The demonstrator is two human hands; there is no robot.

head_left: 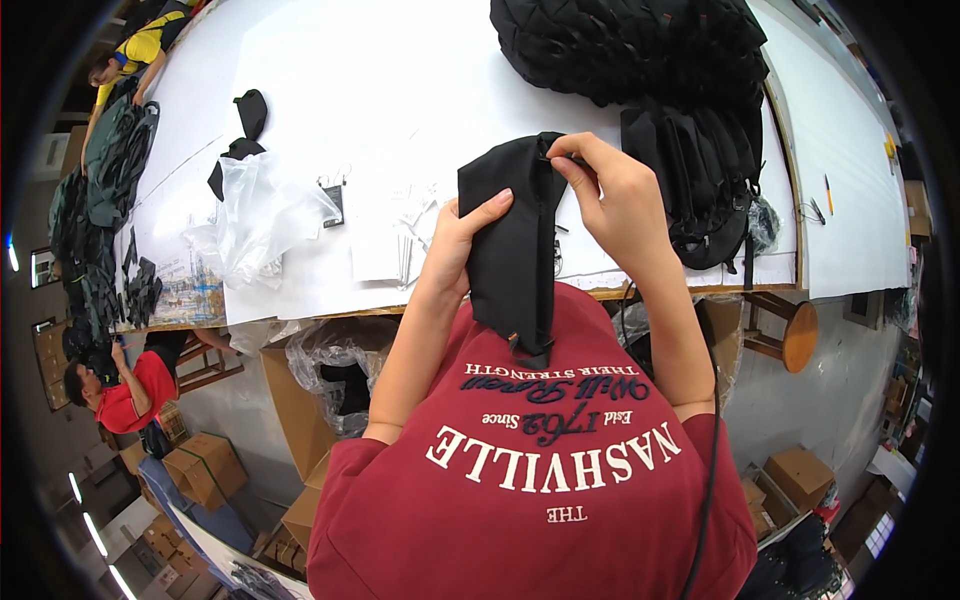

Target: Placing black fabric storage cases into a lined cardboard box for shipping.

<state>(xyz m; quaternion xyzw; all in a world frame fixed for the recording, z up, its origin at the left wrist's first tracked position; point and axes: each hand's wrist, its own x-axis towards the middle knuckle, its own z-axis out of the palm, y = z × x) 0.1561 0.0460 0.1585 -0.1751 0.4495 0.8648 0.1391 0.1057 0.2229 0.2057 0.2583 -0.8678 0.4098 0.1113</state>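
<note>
Head view: black pouch (508, 255) in left hand (463, 232), right hand (622, 192) pinching top.

My left hand (465, 240) and right hand (625, 190) have a pouch (505, 235) at the near edge of the counter (400, 60). Left of it, near that edge, lies a plastic bag (255, 220), cloth pieces (252, 114) at its far side. Bags (115, 165) rest along the left edge. Toward the far right corner sits a heap (630, 50), a row of cases (690, 180) before it. Past the right edge, a pen (828, 195) lies on a second counter (850, 245); a stool (799, 338) stands by the near right corner.
</note>
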